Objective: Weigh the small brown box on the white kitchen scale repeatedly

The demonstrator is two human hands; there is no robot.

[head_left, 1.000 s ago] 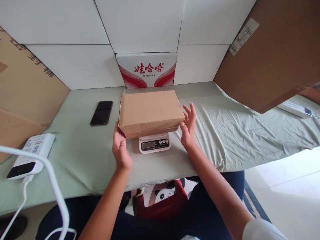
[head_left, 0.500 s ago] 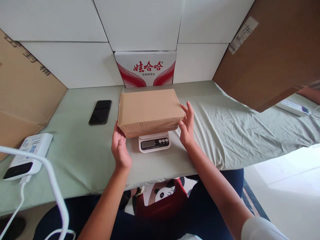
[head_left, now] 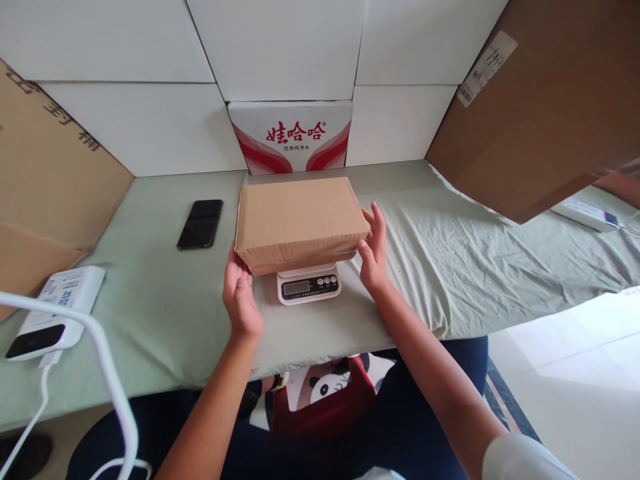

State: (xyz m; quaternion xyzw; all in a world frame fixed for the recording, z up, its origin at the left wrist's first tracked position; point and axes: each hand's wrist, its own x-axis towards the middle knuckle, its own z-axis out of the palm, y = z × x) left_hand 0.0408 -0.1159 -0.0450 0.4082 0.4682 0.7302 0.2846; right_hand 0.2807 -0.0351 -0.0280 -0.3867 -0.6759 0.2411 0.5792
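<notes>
box: a plain brown rectangular cardboard box (head_left: 300, 220) is sitting flat on a small white digital kitchen scale (head_left: 309, 285), near the front edge of the green-clothed desk (head_left: 165, 313).
left hand (head_left: 241, 299): open, its fingertips seemingly touching the box's near left corner.
right hand (head_left: 374, 252): open, now closing in flat against the box's right end, where a second ago it was hovering apart.
change: the box is being bracketed from both sides.
nearby: a black phone (head_left: 201, 224) is lying left of the box.

The cardboard box (head_left: 300, 220) hides most of the scale (head_left: 309, 285).
</notes>
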